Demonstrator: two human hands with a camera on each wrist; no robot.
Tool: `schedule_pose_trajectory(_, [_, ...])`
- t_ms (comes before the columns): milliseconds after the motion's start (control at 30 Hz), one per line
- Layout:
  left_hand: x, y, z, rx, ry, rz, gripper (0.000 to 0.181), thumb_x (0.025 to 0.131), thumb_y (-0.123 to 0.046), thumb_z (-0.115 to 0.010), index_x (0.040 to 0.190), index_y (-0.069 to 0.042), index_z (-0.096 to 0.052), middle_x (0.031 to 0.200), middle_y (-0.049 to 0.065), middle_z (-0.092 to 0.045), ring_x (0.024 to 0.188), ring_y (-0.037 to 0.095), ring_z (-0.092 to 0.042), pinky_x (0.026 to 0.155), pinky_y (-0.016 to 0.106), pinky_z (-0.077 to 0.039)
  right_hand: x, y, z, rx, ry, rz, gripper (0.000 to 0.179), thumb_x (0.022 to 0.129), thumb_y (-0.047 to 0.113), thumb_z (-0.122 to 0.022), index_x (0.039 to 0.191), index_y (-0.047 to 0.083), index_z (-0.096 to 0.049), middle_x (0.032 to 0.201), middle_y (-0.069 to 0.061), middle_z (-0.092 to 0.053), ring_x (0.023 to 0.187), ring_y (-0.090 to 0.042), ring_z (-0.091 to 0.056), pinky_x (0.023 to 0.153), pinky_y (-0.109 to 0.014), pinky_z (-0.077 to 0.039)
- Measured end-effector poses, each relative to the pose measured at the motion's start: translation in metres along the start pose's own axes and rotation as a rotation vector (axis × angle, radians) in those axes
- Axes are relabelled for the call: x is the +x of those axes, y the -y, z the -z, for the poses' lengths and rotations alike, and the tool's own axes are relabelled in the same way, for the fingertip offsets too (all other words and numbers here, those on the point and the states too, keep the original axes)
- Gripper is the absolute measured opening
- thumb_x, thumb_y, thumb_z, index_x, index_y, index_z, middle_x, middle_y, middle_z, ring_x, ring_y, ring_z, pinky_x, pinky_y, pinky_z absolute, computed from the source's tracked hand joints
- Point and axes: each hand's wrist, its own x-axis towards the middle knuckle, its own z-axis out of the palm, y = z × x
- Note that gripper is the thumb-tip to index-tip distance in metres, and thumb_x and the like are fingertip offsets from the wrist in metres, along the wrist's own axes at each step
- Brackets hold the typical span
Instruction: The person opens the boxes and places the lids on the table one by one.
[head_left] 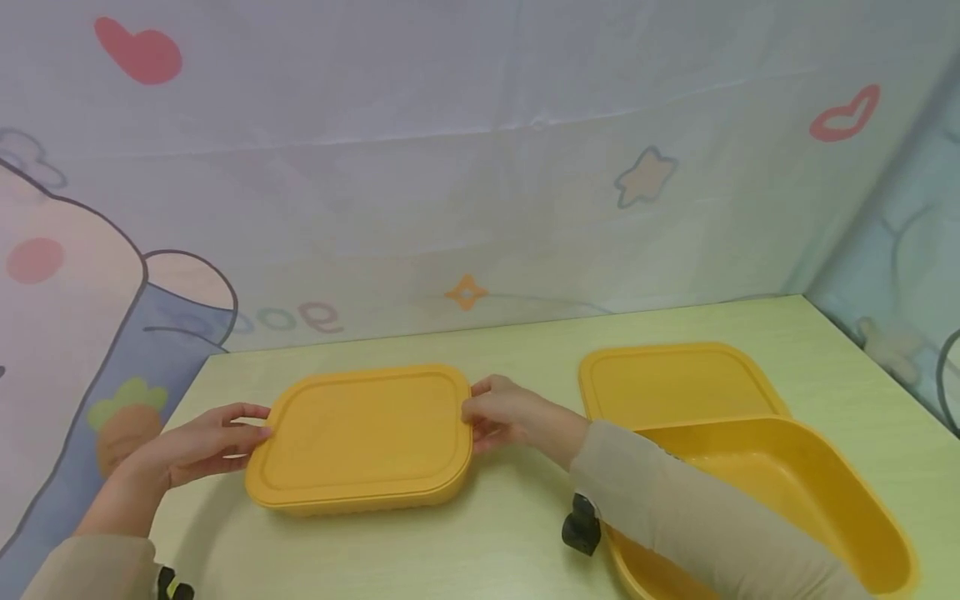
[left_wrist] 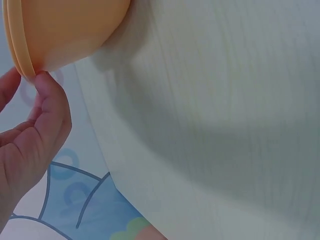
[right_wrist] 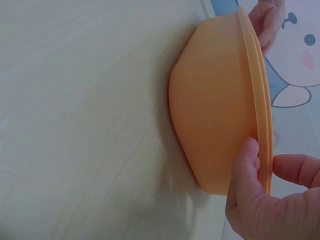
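A yellow rectangular plastic container with its lid on (head_left: 367, 437) is on the left half of the table. My left hand (head_left: 206, 446) grips its left end, thumb on top and fingers under the rim. At the opposite end my right hand (head_left: 506, 412) pinches the rim the same way. The right wrist view shows the container's side wall (right_wrist: 215, 100) tapering down to the tabletop, with the right thumb over the lid edge and fingers below it. In the left wrist view, the left fingers (left_wrist: 50, 100) curl beneath the rim.
A larger open yellow container (head_left: 802, 475) stands at the right, partly covered by the right sleeve (head_left: 675, 508). Behind it lies a yellow lid (head_left: 675, 383), overlapped by that container in this view. A printed cloth (head_left: 480, 167) hangs along the back of the pale table (head_left: 517, 533).
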Motion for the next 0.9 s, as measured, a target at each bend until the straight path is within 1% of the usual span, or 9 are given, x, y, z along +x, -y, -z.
schedule_pose_trajectory(167, [0.004,-0.003,-0.001,0.005,-0.060,0.013,0.050,0.106,-0.017,-0.054,0.140,0.012,-0.031,0.099,-0.006,-0.062,0.088,0.006,-0.061,0.077,0.022,-0.055,0.006,0.004,0.000,0.010,-0.028,-0.012,0.050,0.090,-0.002,-0.058,0.136,-0.003,-0.040,0.084,-0.007,-0.056,0.062,-0.014,-0.053,0.049,-0.021,-0.053])
schedule_pose_trajectory(300, [0.007,-0.004,0.000,-0.001,-0.090,0.016,0.048,0.107,-0.018,-0.051,0.139,0.012,-0.033,0.099,-0.007,-0.061,0.087,0.007,-0.060,0.078,0.022,-0.055,0.011,0.006,0.001,0.027,-0.042,-0.004,0.047,0.090,-0.002,-0.056,0.135,-0.003,-0.043,0.083,-0.006,-0.056,0.061,-0.013,-0.053,0.048,-0.021,-0.052])
schedule_pose_trajectory(433, [0.010,-0.005,0.001,0.008,-0.103,0.011,0.048,0.108,-0.019,-0.048,0.140,0.013,-0.032,0.100,-0.007,-0.059,0.088,0.008,-0.058,0.079,0.021,-0.054,0.016,0.009,0.001,0.037,-0.057,0.001,0.036,0.090,-0.002,-0.055,0.126,-0.001,-0.048,0.079,-0.004,-0.055,0.058,-0.012,-0.052,0.048,-0.021,-0.051])
schedule_pose_trajectory(533, [0.013,-0.007,0.001,0.034,-0.106,0.005,0.049,0.109,-0.019,-0.046,0.141,0.014,-0.029,0.101,-0.006,-0.058,0.088,0.008,-0.058,0.079,0.021,-0.054,0.018,0.009,0.000,0.034,-0.066,0.005,0.030,0.091,-0.001,-0.055,0.120,0.000,-0.050,0.077,-0.003,-0.054,0.057,-0.011,-0.051,0.048,-0.021,-0.050])
schedule_pose_trajectory(733, [0.017,-0.011,-0.002,0.075,-0.110,-0.001,0.053,0.109,-0.016,-0.043,0.144,0.018,-0.024,0.102,-0.005,-0.058,0.089,0.007,-0.058,0.080,0.021,-0.055,0.023,0.010,0.000,0.039,-0.065,0.017,0.027,0.091,-0.001,-0.055,0.118,0.000,-0.052,0.074,-0.002,-0.053,0.056,-0.011,-0.050,0.050,-0.021,-0.049])
schedule_pose_trajectory(900, [0.020,-0.014,-0.003,0.139,-0.134,-0.020,0.055,0.109,-0.020,-0.046,0.143,0.019,-0.027,0.103,-0.003,-0.060,0.089,0.006,-0.059,0.081,0.022,-0.055,0.027,0.010,0.002,0.033,-0.076,0.019,0.024,0.091,0.000,-0.057,0.115,0.001,-0.055,0.073,-0.001,-0.052,0.056,-0.010,-0.048,0.050,-0.019,-0.048])
